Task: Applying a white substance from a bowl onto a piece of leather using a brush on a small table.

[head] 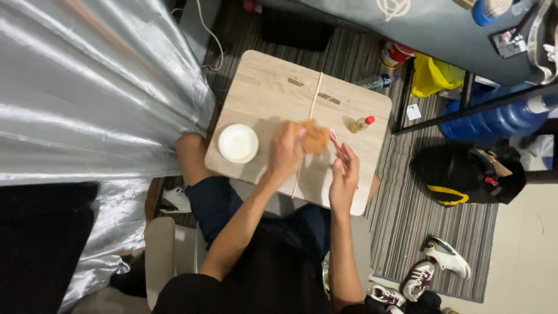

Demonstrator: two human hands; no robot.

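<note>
Small wooden desk [273, 87] on striped rug [407, 221].

Brown flat piece [317, 138] held over desk centre, left hand [286, 152] fingers closed on its left edge.

Right hand [344, 174] just right, fingers pinching thin red-tipped tool [335, 141] touching piece.

White round lid [238, 143] left; small red-capped bottle [361, 124] right.

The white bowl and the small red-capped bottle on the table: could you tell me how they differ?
The white bowl is round, wide and low; the red-capped bottle is slim and lies tipped on its side. The bowl sits left of the left hand, which holds a tan piece; the bottle lies beyond the right hand. Both rest untouched on the wooden table.
</note>
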